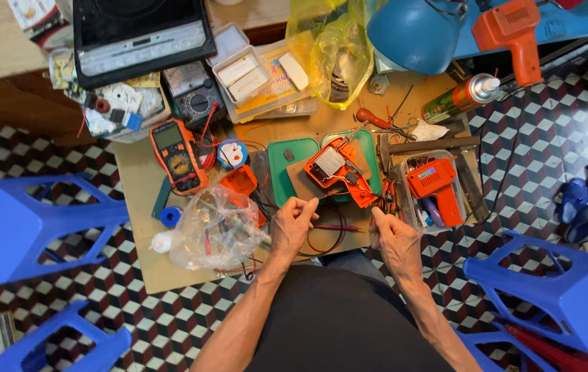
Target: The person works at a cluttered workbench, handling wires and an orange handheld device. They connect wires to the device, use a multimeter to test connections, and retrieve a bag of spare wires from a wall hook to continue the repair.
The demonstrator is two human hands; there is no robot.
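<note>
My left hand (pixel 292 224) is curled loosely over the near edge of a low wooden board (pixel 144 180), fingers pinched on thin wires that run toward an opened orange device (pixel 337 172) with a bare circuit part, lying on a green tray (pixel 287 160). My right hand (pixel 394 238) is also closed, gripping something thin near the same wires; what it holds is too small to name. A red probe (pixel 339 227) lies between both hands. An orange multimeter (pixel 177 156) rests to the left.
A clear plastic bag of parts (pixel 215 227) lies by my left hand. An orange tool in a clear box (pixel 437 189), a spray can (pixel 461 98), a blue lamp (pixel 414 31), a yellow bag (pixel 332 48). Blue plastic stools (pixel 25 224) stand around on the patterned floor.
</note>
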